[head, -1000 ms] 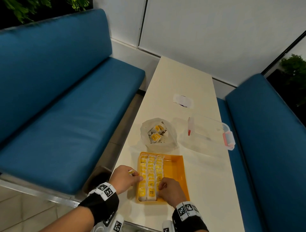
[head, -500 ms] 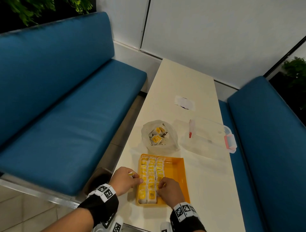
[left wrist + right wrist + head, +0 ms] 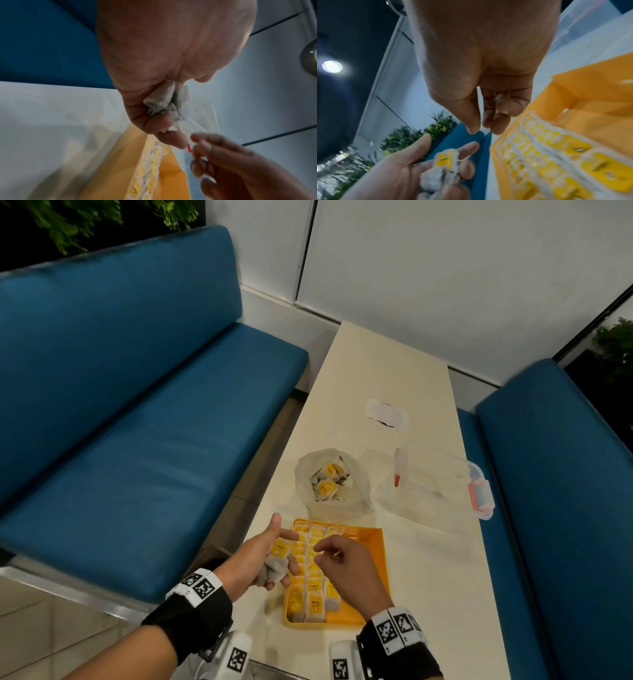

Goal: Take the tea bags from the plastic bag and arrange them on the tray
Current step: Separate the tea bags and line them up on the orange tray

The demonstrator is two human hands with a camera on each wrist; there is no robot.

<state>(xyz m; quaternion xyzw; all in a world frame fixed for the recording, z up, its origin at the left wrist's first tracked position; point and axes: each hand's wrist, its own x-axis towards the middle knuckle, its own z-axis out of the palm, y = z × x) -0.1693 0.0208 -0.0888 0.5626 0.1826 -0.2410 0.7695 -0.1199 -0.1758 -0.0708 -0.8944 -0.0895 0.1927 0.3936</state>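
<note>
An orange tray (image 3: 375, 573) lies at the near table edge, rows of yellow-tagged tea bags (image 3: 313, 587) filling its left part. My left hand (image 3: 265, 547) hovers palm-up just left of the tray and holds a small bunch of tea bags (image 3: 278, 547), crumpled grey pouches (image 3: 161, 102) under its curled fingers. My right hand (image 3: 320, 553) floats over the tray rows, thumb and fingertips (image 3: 494, 129) close together with nothing between them, a short way from the left palm. The clear plastic bag (image 3: 356, 494) beyond the tray stands open with more tea bags (image 3: 325, 484) inside.
A clear plastic box with red clips (image 3: 442, 484) sits right of the bag. A white paper patch (image 3: 387, 414) lies farther up the cream table (image 3: 428, 577). Blue benches (image 3: 154, 440) flank both sides. The tray's right part (image 3: 590, 97) is bare.
Both hands have lifted off the tray rows. The left hand turned palm-up, showing the tea bags it holds, and the right hand rose toward it.
</note>
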